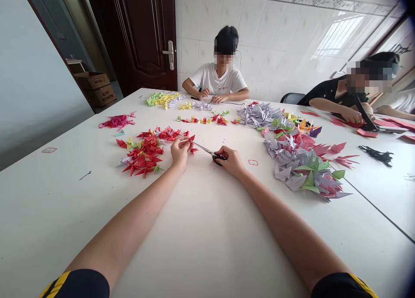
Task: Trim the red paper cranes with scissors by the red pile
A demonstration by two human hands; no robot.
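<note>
My left hand (180,153) is closed, its fingertips pinching a small red paper crane (191,138). Between the fingers of my right hand (231,160) are black-handled scissors (218,157). Their metal blades point left and reach to the crane; whether they touch it I cannot tell. Just below the blades lies another red crane (194,151). Beside my left hand spreads a pile of mostly red folded cranes (144,153), with some yellow, green and pale ones among them.
A larger heap of grey, pink and green cranes (298,160) lies to the right. Pink string (117,121) is at the left, black cord (376,154) at the far right. Across the white table (194,237) sits a person in white (218,80); another person, in black (327,90), handles a black tool.
</note>
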